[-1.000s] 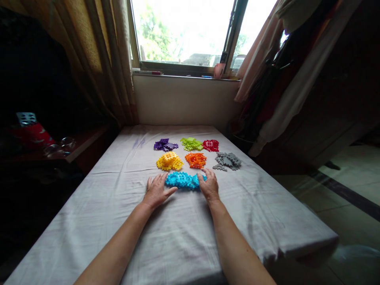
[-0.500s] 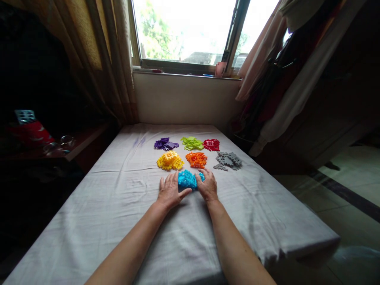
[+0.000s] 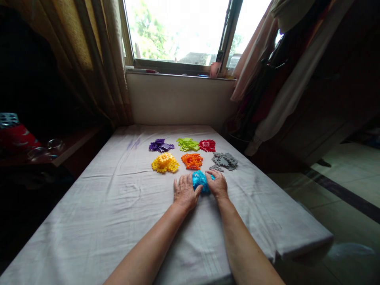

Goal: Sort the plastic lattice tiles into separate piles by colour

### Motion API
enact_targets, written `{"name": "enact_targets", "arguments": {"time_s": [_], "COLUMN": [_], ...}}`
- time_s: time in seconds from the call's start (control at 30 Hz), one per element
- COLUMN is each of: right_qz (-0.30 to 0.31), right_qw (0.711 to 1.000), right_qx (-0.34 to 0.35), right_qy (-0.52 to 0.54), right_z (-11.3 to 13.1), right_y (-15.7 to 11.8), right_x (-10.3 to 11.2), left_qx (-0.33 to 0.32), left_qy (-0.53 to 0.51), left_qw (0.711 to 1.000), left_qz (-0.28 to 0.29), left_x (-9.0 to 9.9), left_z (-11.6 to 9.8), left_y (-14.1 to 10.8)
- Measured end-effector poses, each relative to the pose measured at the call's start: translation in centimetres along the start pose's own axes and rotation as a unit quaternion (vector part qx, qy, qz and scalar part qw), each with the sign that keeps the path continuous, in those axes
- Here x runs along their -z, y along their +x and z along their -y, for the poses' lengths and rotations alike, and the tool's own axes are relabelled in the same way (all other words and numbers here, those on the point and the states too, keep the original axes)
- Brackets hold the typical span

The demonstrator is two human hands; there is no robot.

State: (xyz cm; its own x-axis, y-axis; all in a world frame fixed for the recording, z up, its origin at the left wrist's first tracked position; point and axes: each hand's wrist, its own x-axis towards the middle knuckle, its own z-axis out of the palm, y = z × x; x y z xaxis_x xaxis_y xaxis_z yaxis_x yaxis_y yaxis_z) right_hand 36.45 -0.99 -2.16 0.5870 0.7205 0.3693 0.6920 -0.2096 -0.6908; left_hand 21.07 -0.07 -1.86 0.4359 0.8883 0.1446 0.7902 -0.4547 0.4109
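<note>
My left hand (image 3: 186,191) lies against the left side of a pile of blue plastic pieces (image 3: 199,181), its thumb along the near edge. On the pile's right side, my right hand (image 3: 218,185) curves over some of the blue pieces and hides part of them. Together the two hands hold the pile between them on the cloth. Just beyond are piles of yellow (image 3: 165,163), orange (image 3: 192,161) and grey pieces (image 3: 225,161). Farther back lie purple (image 3: 160,145), lime green (image 3: 187,144) and red pieces (image 3: 207,145).
The piles rest on a table with a pale, wrinkled cloth (image 3: 97,206). A windowsill (image 3: 178,75) with a pink cup (image 3: 214,69) is behind it. Curtains hang at the left, clothes at the right. Glasses stand on a dark side table (image 3: 74,148).
Both hands and the blue pile have shifted right relative to the other piles, and the blue pile looks more compact. The camera view has turned slightly to the right.
</note>
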Motion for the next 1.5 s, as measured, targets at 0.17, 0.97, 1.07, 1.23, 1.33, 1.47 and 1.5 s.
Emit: {"name": "enact_targets", "arguments": {"time_s": [0.17, 0.97, 1.07, 1.23, 1.33, 1.47, 1.5], "right_qz": [-0.025, 0.043, 0.148, 0.249, 0.289, 0.324, 0.324], "right_qw": [1.0, 0.945, 0.928, 0.869, 0.835, 0.821, 0.823], "right_qx": [0.015, 0.308, 0.308, 0.36, 0.379, 0.363, 0.359], "right_qy": [-0.004, -0.104, -0.147, -0.232, -0.274, -0.298, -0.298], "right_z": [-0.9, 11.1, 15.1, 19.2, 20.1, 20.2, 20.1], "right_y": [0.1, -2.3, -0.7, 1.4, 2.1, 2.6, 2.6], "right_x": [0.2, -2.5, -5.3, -9.8, -11.3, -11.8, -11.7], "left_qx": [0.002, 0.029, 0.028, 0.017, 0.014, 0.014, 0.013], "left_qy": [-0.024, 0.059, 0.059, 0.053, 0.036, 0.009, 0.004], "left_qw": [0.999, 0.989, 0.987, 0.984, 0.984, 0.984, 0.983], "left_qz": [0.02, -0.135, -0.144, -0.169, -0.172, -0.18, -0.181], "left_x": [0.0, 13.8, 14.0, 13.6, 13.5, 13.5, 13.4], "left_z": [-0.6, 26.0, 26.8, 26.7, 26.7, 27.0, 27.1], "left_y": [0.4, -5.0, -5.1, -5.2, -5.3, -5.3, -5.3]}}
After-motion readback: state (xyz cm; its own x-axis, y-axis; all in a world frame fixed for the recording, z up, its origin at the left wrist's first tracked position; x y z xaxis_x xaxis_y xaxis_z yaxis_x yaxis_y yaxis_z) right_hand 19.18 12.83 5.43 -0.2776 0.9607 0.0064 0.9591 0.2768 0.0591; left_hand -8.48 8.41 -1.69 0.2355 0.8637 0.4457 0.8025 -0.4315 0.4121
